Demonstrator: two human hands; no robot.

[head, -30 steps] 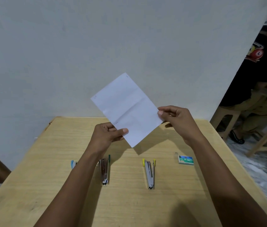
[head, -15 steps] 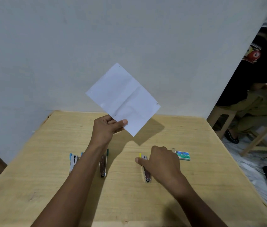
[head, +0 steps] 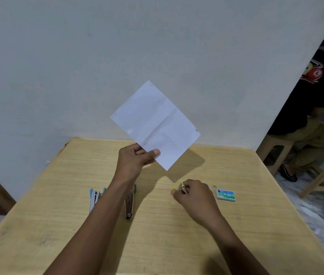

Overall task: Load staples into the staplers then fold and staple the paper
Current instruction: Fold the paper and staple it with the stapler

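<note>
Raised slightly since before, the yellow stapler (head: 181, 188) is gripped by the right hand (head: 196, 197); above the left hand (head: 132, 164) the folded paper (head: 155, 124) is pinched, probably held ready for stapling.

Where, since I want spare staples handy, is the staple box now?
In the head view the staple box lies on the right part of the wooden table, just right of the right hand, which grips the yellow-tipped stapler.
</note>
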